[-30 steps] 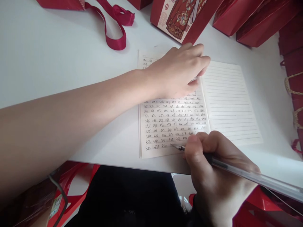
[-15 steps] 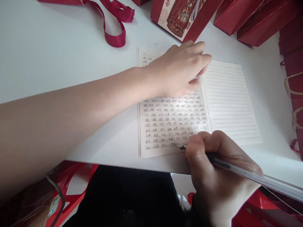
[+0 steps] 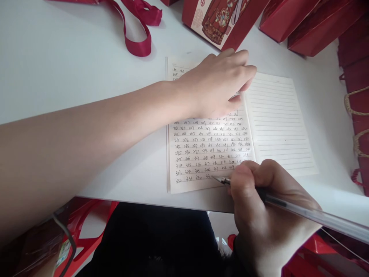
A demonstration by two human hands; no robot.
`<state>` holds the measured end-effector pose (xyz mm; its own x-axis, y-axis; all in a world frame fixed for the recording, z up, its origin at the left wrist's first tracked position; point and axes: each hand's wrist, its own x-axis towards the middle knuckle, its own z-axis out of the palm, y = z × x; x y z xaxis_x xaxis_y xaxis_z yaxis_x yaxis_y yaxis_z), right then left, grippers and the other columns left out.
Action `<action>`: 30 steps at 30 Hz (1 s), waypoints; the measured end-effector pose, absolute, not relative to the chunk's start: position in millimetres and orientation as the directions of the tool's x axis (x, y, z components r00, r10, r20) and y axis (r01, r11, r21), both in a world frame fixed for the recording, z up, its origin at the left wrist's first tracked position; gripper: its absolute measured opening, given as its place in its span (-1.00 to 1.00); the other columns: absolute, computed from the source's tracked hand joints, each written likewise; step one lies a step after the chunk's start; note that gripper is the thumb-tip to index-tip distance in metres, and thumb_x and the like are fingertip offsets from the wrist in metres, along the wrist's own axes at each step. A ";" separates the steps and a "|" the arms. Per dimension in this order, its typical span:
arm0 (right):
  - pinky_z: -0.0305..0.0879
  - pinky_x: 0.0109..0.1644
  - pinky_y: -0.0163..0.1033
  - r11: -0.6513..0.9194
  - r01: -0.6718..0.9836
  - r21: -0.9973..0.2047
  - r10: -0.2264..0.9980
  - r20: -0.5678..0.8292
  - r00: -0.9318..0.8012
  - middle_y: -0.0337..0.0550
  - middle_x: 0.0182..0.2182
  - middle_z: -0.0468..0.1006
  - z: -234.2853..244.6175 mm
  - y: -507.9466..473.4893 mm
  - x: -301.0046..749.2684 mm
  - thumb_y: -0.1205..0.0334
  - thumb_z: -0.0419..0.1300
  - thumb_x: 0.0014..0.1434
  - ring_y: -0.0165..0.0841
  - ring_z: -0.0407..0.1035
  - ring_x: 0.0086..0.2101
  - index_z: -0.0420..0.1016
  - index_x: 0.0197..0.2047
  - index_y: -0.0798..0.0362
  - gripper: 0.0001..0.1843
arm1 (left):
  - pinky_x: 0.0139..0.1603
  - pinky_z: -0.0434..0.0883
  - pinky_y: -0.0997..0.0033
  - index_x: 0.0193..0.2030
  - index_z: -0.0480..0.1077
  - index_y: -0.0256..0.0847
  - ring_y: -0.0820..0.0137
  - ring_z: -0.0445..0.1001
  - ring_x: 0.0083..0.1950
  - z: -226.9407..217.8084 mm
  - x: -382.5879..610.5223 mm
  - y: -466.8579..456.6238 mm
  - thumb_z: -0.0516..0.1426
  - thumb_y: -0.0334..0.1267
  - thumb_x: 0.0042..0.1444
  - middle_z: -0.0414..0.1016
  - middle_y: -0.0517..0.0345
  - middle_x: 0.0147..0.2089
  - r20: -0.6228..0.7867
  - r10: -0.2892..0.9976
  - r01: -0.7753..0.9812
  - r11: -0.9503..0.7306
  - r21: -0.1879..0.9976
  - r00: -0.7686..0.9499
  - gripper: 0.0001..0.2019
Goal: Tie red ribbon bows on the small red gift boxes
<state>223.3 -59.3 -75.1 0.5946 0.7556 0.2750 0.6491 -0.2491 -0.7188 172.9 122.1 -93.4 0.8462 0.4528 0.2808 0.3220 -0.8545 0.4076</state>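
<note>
The widest thing in my feed is the white table point(image 3: 72, 57), its near edge cutting across the bottom of the view, with dark clothing point(image 3: 155, 238) showing below it. The left forearm point(image 3: 86, 130) lies long and low across the table from the left, so the left hand point(image 3: 221, 84) lands on the upper part of the open notebook point(image 3: 276, 123). That hand is palm down, fingers stretched out and close together, gripping nothing. I read it as a weight pinning the left page near the fold, so the paper lies flat and cannot slide.

The notebook sits roughly square to the near edge, just in from it. Its left page is filled with rows of handwritten numbers; its right page is ruled and blank. Red gift boxes point(image 3: 221, 19) crowd the far edge, one of them just beyond the left fingertips. Red bags point(image 3: 357, 107) with cord handles line the right side, and a red ribbon point(image 3: 138, 42) loops loose at the far left, well apart from the paper.

Nearer me, the right hand point(image 3: 268, 215) sits at the table edge, thumb and fingers closed tight round a clear-barrelled pen point(image 3: 302, 211) — low on the barrel, for control, I'd judge. The pen slants back to the right, and its tip point(image 3: 216, 178) is on or just over the bottom written row, right after the last number there.
</note>
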 end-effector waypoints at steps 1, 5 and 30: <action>-0.06 -0.64 -0.36 -0.244 0.659 -0.712 0.758 0.284 0.587 -0.41 -0.75 0.11 -75.1 -59.1 223.2 0.34 0.18 0.05 -0.54 -0.03 -0.69 0.10 -0.69 0.05 -0.62 | 0.01 0.28 0.25 -0.09 0.40 -0.34 0.24 0.31 0.02 -93.5 173.0 122.3 0.03 -0.31 0.18 0.35 -0.05 -0.05 0.283 0.453 0.323 -0.855 0.405 0.846 -0.77; -0.06 -0.63 -0.35 -0.276 0.660 -0.698 0.740 0.284 0.610 -0.40 -0.74 0.10 -75.3 -58.7 222.4 0.39 0.15 0.03 -0.54 -0.04 -0.68 0.10 -0.68 0.04 -0.64 | 0.00 0.28 0.24 -0.09 0.40 -0.34 0.23 0.31 0.02 -93.8 173.5 122.4 0.03 -0.31 0.17 0.36 -0.06 -0.05 0.288 0.449 0.314 -0.856 0.411 0.846 -0.77; -0.07 -0.64 -0.34 -0.253 0.739 -0.624 0.798 0.297 0.524 -0.39 -0.74 0.07 -73.5 -58.0 226.6 0.34 0.16 0.07 -0.52 -0.05 -0.69 0.10 -0.68 0.03 -0.62 | -0.03 0.37 0.15 -0.09 0.37 -0.15 0.25 0.30 0.00 -95.1 178.7 125.6 -0.01 -0.29 0.15 0.35 0.02 -0.02 0.254 0.460 0.359 -0.862 0.359 0.851 -0.78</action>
<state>226.6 -58.0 -73.5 0.5242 0.7983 0.2966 0.7391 -0.2533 -0.6242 178.7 125.6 -95.1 0.8509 0.4599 0.2538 0.3588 -0.8618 0.3587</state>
